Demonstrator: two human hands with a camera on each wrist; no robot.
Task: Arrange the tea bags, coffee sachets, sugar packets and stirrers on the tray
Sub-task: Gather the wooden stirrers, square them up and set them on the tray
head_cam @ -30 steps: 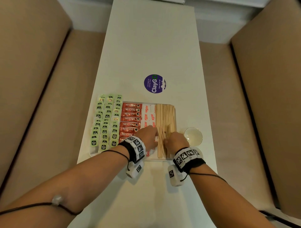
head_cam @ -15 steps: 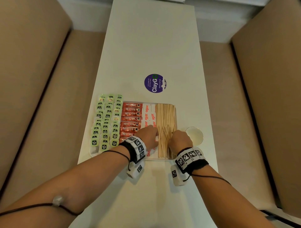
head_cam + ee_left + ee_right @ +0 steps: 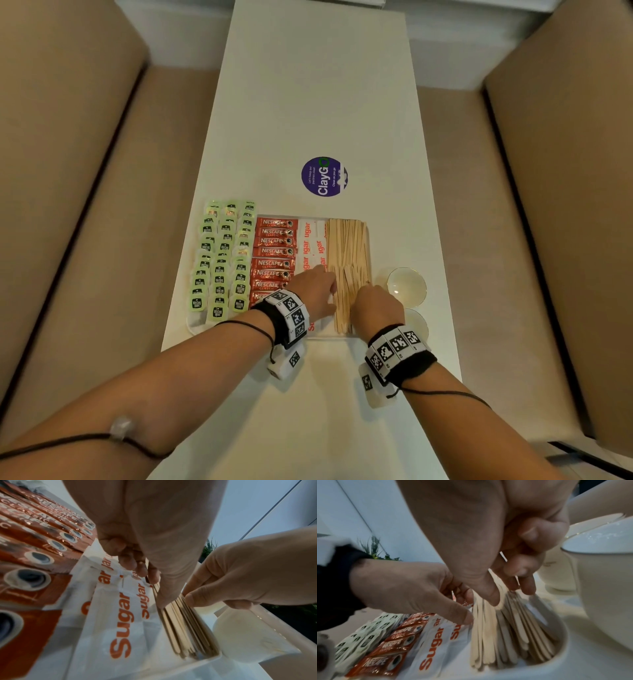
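Tray [image 3: 195, 325]: white, shallow, on the near half of the long white surface [image 3: 318, 85], holding four groups side by side.
Tea bags [image 3: 222, 260]: green packets in three columns at the tray's left end.
Coffee sachets [image 3: 274, 253]: red, stacked in a column just right of the tea bags.
Sugar packets [image 3: 310, 246]: white with orange lettering, between the coffee sachets and the stirrers.
Stirrers [image 3: 347, 246]: pale wooden sticks lying lengthwise at the tray's right end, fanned unevenly at the near end.
Left hand [image 3: 315, 291]: over the seam between sugar packets and stirrers; its grip is loosely curled, fingertips [image 3: 150, 577] touching the left edge of the stirrers, nothing lifted.
Right hand [image 3: 376, 305]: on the near right part of the stirrers; thumb [image 3: 489, 592] and curled fingertips [image 3: 527, 585] press on the sticks; whether the grip actually closes on any stick I cannot tell.
Bowls [image 3: 406, 284]: two small round white ones on the surface just right of the tray.
Sticker [image 3: 323, 176]: round, purple, beyond the tray.
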